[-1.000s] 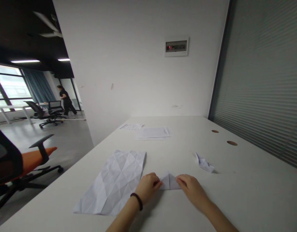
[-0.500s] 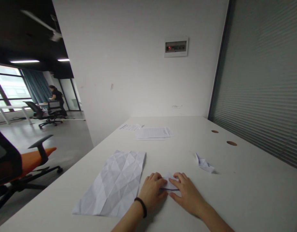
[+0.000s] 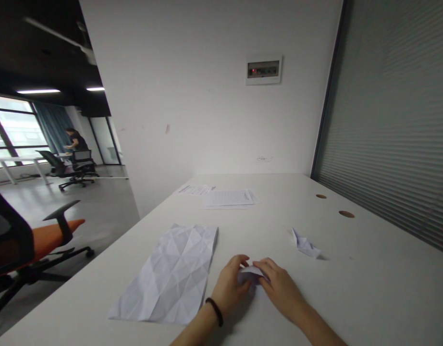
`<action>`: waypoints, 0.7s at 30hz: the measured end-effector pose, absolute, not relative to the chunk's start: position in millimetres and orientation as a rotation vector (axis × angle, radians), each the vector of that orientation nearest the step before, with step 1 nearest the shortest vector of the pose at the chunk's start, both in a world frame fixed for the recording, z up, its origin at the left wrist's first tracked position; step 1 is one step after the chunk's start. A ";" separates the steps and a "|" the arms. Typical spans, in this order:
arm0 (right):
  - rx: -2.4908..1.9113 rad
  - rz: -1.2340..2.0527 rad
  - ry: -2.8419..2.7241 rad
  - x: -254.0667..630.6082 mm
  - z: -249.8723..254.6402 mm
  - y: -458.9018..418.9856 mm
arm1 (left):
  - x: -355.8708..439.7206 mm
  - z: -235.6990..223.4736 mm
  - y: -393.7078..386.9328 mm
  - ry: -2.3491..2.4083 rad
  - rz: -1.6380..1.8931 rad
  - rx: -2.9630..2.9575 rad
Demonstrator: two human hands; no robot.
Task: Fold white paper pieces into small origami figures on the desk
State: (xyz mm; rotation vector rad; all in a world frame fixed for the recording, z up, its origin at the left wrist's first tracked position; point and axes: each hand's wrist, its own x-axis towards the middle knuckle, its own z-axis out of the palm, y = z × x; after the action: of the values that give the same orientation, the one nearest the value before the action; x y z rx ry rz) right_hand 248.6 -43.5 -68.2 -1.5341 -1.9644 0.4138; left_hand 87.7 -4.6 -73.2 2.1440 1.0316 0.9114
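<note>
Two bare hands share one small folded paper piece (image 3: 252,270), low in view at 6 o'clock, over the near part of the white table (image 3: 362,293). Clock directions below run from that piece, 12 pointing away from the wearer.

Left hand (image 3: 230,283): at its 8 o'clock side, thumb and fingers closed on the paper; dark band (image 3: 215,311) on the wrist. Right hand (image 3: 281,288): at 4 o'clock, thumb and fingers closed on the other end. Paper bulges up between them, pale upper edge curved; much of it hidden by fingers, exact fold can't be told.

Large creased sheet (image 3: 171,274): flat on table at 9 o'clock, triangle crease pattern, right edge near left hand. Small folded paper shape (image 3: 305,245): 2 o'clock, apart from both hands, pointed tip up at its far left end.

Printed sheets (image 3: 230,198): overlapping, farther off, just left of 12. More printed pages (image 3: 193,189) at 11, text too small to read. Two round holes in the tabletop, 1 to 2 o'clock.

Wall box (image 3: 264,69) with red light: up at 12. Blinds (image 3: 390,125): 2 o'clock. Orange-seated chair (image 3: 44,238): 9 o'clock. Person in dark clothes (image 3: 77,140): 10 o'clock, far back, by office chairs.
</note>
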 end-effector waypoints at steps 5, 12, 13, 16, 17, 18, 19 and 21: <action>-1.380 0.488 -1.762 250.4 -75.7 -36.5 | 88.2 -73.0 -2.5 0.953 1.029 2.034; -1.277 0.551 -1.674 251.9 -83.8 -31.1 | 81.1 -61.7 0.3 0.839 1.048 2.338; -1.288 0.534 -1.710 252.4 -82.6 -31.8 | 80.3 -62.2 1.4 0.846 1.024 2.371; -1.378 0.492 -1.853 255.6 -77.1 -35.5 | 77.9 -67.0 5.2 0.891 0.851 2.467; -1.412 0.483 -1.902 257.2 -75.1 -37.2 | 77.1 -68.8 6.3 0.899 0.769 2.496; -1.439 0.478 -1.946 258.9 -73.2 -38.9 | 76.2 -70.3 7.1 0.899 0.689 2.521; -1.458 0.476 -1.988 260.6 -71.5 -40.7 | 75.3 -71.3 7.6 0.895 0.623 2.539; -1.472 0.477 -2.046 263.1 -69.0 -43.8 | 73.4 -71.6 7.7 0.882 0.548 2.562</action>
State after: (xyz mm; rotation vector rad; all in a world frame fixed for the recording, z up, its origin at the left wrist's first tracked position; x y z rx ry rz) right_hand 263.1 -43.8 -69.0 -1.4719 -2.0457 0.4766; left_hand 73.4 7.7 -71.6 2.5619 0.8824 0.5482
